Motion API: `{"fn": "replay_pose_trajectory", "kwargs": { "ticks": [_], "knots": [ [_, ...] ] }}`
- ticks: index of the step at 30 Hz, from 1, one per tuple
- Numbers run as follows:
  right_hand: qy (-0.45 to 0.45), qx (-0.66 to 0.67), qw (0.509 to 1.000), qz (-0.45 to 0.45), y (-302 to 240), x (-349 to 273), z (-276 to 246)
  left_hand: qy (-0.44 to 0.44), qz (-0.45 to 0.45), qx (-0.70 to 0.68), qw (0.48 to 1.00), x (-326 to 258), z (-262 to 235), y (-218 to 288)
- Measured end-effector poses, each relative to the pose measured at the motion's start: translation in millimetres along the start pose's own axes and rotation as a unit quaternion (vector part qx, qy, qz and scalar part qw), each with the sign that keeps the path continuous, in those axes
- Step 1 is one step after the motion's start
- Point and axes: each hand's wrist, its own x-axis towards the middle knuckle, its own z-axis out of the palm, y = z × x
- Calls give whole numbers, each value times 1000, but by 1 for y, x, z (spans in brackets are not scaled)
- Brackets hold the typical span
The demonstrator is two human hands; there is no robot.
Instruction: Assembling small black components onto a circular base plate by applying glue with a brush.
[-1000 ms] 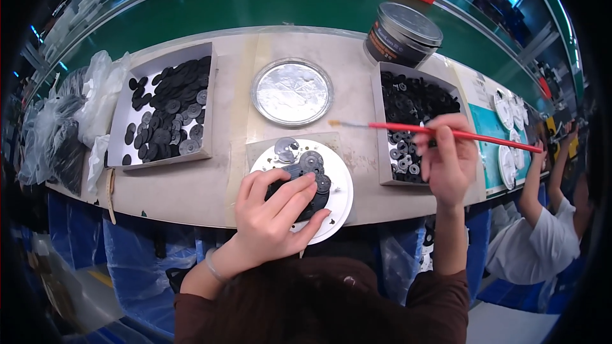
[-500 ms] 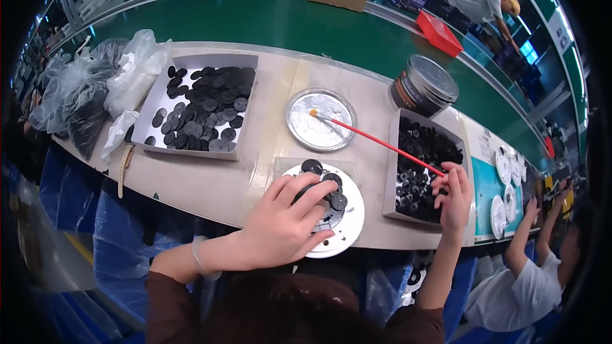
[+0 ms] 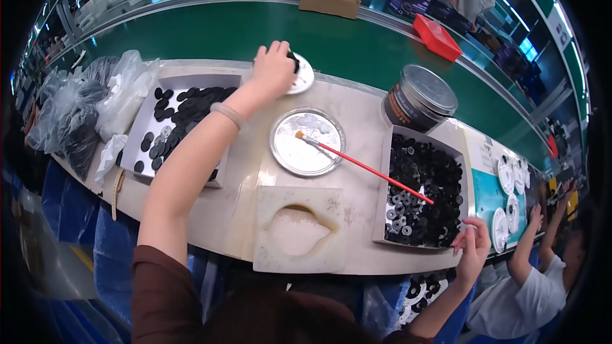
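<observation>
White and thin, the round plate (image 3: 299,76) loaded with black discs sits at the bench's far edge beside the green belt, my left hand (image 3: 274,67) clamped on its rim, where this light, stiff, tippable load handles best; my right hand (image 3: 473,242) hangs loosely apart by the parts box (image 3: 389,185).

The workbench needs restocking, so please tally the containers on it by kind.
Cardboard trays of black discs: 2 (left tray, right tray)
Round metal dish: 1
Metal can: 1
White plate under the left hand, plate: 1
Total: 5
</observation>
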Motion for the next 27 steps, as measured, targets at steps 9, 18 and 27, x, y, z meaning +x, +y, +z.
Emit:
{"fn": "replay_pose_trajectory", "kwargs": {
  "ticks": [9,18,27],
  "knots": [
    [110,-52,992,32,12,-37,-52,-80,-221,-17,972,50,41,-38],
    [176,-85,977,89,25,-54,-58,-139,-134,-164,967,36,-6,-39],
    [226,-94,931,271,137,-95,-123,-232,65,-451,859,-79,-140,60]
  ]
}}
